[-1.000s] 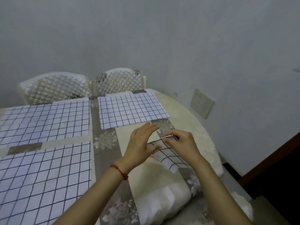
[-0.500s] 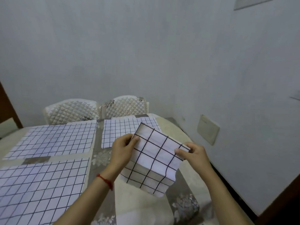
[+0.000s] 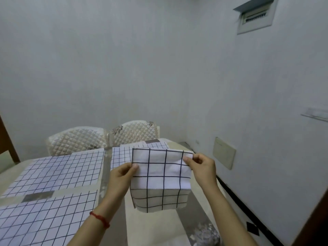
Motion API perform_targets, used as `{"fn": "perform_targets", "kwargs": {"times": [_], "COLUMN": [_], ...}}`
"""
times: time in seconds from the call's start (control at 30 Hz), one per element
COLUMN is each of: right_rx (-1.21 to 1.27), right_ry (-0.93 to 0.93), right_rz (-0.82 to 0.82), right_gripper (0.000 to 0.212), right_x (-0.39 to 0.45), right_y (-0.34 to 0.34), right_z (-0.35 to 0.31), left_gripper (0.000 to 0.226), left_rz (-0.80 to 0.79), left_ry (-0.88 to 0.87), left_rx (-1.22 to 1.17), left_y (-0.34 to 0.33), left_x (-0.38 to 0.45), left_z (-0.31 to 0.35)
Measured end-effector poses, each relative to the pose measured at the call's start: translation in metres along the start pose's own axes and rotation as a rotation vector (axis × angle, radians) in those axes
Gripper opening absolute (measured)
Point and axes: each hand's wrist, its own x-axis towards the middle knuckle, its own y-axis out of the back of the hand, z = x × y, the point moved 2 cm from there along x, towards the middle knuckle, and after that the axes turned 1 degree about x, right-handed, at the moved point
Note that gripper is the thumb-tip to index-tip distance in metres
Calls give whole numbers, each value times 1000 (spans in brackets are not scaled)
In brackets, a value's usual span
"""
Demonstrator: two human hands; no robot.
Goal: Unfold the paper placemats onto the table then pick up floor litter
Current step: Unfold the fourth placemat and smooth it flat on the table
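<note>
Paper placemat [image 3: 160, 176], still folded, pinched at its side edges by left hand [image 3: 122, 176] and right hand [image 3: 203, 167] above bare table [image 3: 150, 226].

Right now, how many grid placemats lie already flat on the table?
3. One far left placemat before the chairs, one near left placemat, one far right placemat partly hidden behind the folded placemat held up by both hands.

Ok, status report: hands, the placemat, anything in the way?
Left hand and right hand pinch the folded placemat, held above the table. Three placemats lie flat. Nothing blocking.
</note>
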Motion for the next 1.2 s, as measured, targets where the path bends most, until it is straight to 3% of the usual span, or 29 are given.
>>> {"fn": "perform_targets", "kwargs": {"times": [0.2,0.33,0.43,0.53,0.7,0.77,0.97,1.2], "right_rx": [-188,-248,-268,-284,-256,-254,-192,-158], "right_ry": [130,224,283,280,290,319,292,280], "right_rz": [-42,-137,-134,-134,-176,-193,-236,-329], "right_gripper": [41,14,9,9,10,10,13,18], "right_x": [-3,-6,-7,-6,-5,-5,-2,2], "right_y": [-6,-13,-16,-19,-24,-25,-26,-30], "right_z": [-13,-26,-33,-35,-36,-37,-38,-38], "left_gripper": [10,9,11,8,8,15,24,12], "left_rz": [-9,-15,-33,-27,-104,-140,-249,-438], "left_ry": [48,38,16,-85,-407,-444,-284,-198], "left_rx": [-59,-53,-10,134,370,420,417,303], "left_y": [9,13,11,3,-22,-30,-34,-37], "left_x": [0,2,4,6,1,0,11,28], "left_z": [0,6,7,11,32,33,23,27]}}
